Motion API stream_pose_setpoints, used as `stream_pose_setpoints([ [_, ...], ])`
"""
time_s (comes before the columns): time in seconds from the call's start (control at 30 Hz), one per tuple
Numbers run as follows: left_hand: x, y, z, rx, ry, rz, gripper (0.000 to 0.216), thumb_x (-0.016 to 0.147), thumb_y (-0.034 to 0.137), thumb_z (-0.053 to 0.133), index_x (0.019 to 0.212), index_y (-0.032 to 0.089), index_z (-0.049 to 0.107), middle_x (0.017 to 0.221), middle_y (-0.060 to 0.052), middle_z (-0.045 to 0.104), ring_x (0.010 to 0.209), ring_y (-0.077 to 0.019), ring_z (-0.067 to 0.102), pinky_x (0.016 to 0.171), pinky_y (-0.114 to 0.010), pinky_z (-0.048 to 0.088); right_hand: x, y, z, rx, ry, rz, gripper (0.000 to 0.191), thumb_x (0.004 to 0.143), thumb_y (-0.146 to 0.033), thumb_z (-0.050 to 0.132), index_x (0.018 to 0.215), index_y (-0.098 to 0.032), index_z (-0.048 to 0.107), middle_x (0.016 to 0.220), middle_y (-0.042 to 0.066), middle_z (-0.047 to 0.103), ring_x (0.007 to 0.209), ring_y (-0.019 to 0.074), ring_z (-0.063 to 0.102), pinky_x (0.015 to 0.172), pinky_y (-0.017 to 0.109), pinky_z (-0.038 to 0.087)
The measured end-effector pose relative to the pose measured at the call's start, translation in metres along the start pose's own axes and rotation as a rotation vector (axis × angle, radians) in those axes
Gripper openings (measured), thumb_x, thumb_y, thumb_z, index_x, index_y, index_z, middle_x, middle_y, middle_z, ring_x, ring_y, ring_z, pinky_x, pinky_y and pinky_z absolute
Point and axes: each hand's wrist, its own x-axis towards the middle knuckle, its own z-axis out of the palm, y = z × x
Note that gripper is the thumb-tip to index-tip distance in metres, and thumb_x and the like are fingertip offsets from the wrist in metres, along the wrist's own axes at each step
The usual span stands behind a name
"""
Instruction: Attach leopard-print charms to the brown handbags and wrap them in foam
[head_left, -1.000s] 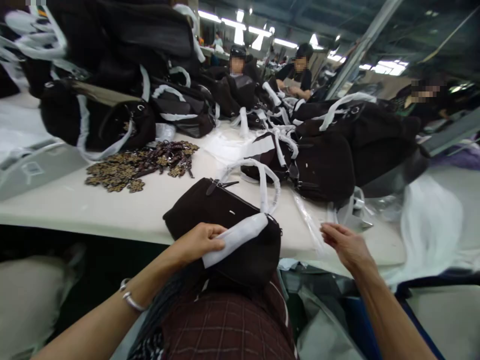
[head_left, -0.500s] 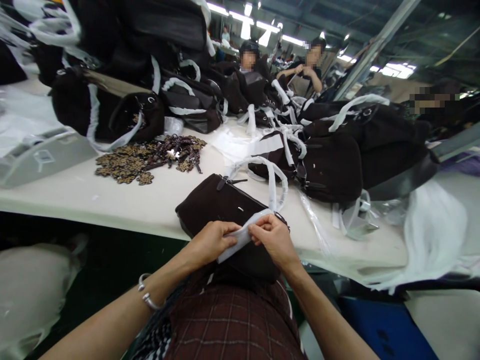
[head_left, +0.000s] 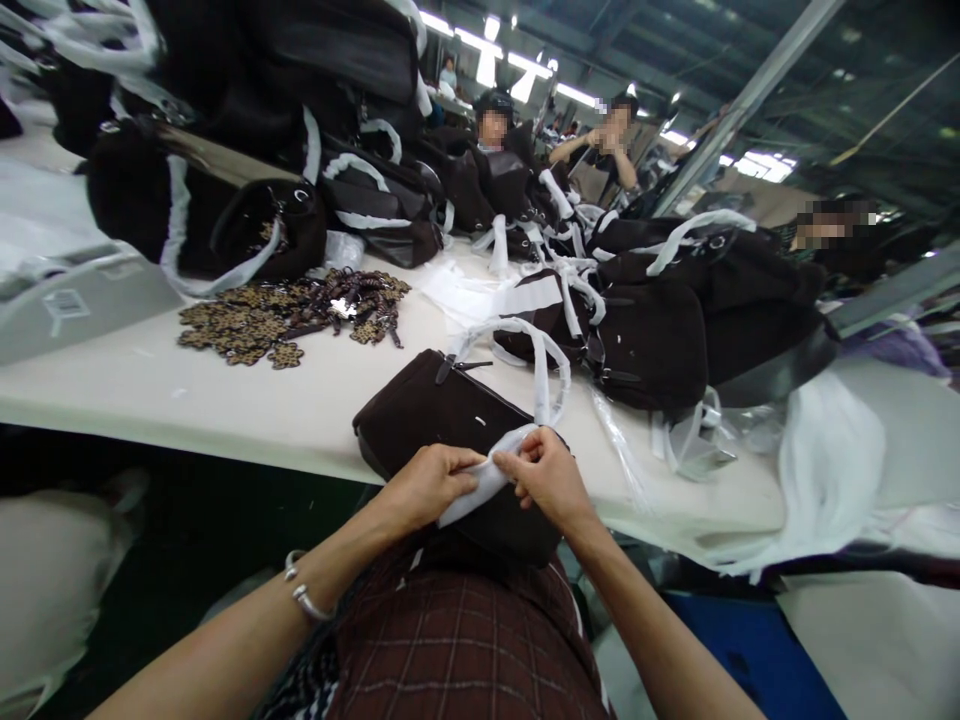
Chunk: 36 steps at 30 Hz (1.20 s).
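A dark brown handbag [head_left: 420, 415] leans over the table's front edge against my lap. One of its handles [head_left: 551, 375], wrapped in white material, arches up behind my hands. Across the near side of the bag lies a strip of white wrapping [head_left: 480, 492]. My left hand [head_left: 429, 488] pinches this strip between thumb and fingers. Close beside it, my right hand [head_left: 546, 475] grips the same strip with thumb and forefinger, the other fingers curled. Whether a second handle lies inside the strip is hidden.
On the table [head_left: 97, 385] lies a heap of patterned flower-shaped charms [head_left: 247, 318]. Dark bags [head_left: 652, 340] are piled at right and at back left. White sheets [head_left: 829, 470] hang over the front edge at right. Co-workers [head_left: 600, 150] are beyond the bags.
The view has shifted slightly. My hands stay on the white strip, with the right fingers a little changed in their pinch. The bag has barely moved.
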Motion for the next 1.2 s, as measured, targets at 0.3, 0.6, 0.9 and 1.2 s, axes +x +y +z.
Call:
stream_pose_setpoints([
  [0.3,0.003,0.004,-0.009,-0.445,-0.008,-0.164,0.05,0.066,0.029,0.073,0.112,0.01,0.071,0.082,-0.003,0.071,0.064,-0.0111,0.053,0.058,-0.02,0.035,-0.034,0.031,-0.004,0.037,0.082,0.044,0.043,0.073,-0.053,0.072,0.087,-0.024,0.044,0.057,-0.009,0.05,0.04,0.0129,0.053,0.034,0.023,0.04],
  [0.6,0.003,0.003,-0.015,-0.566,-0.067,-0.219,0.062,0.06,0.037,0.084,0.111,0.006,0.068,0.082,-0.005,0.07,0.062,-0.0102,0.055,0.058,-0.021,0.038,-0.006,-0.011,-0.041,-0.663,0.064,-0.928,0.05,0.082,-0.041,0.072,0.126,-0.022,0.058,0.133,0.013,0.06,0.123,0.0301,0.053,0.106,0.047,0.039],
  [0.9,-0.002,0.014,-0.011,-0.066,-0.026,-0.04,0.038,0.077,0.027,0.063,0.111,0.014,0.071,0.095,-0.004,0.073,0.078,-0.0175,0.061,0.068,-0.024,0.041,0.026,-0.023,-0.048,-0.786,-0.299,-0.943,0.082,0.069,-0.046,0.081,0.142,-0.026,0.048,0.151,0.01,0.045,0.143,0.0315,0.033,0.118,0.057,0.02],
  [1.2,-0.012,0.034,-0.003,0.679,0.08,0.026,0.031,0.091,0.023,0.048,0.117,0.022,0.066,0.1,-0.008,0.075,0.093,-0.0255,0.068,0.077,-0.028,0.042,0.054,-0.058,-0.035,-0.882,-0.738,-0.967,0.015,0.078,-0.032,0.076,0.091,-0.025,0.076,0.104,0.004,0.075,0.12,0.028,0.059,0.114,0.051,0.025],
])
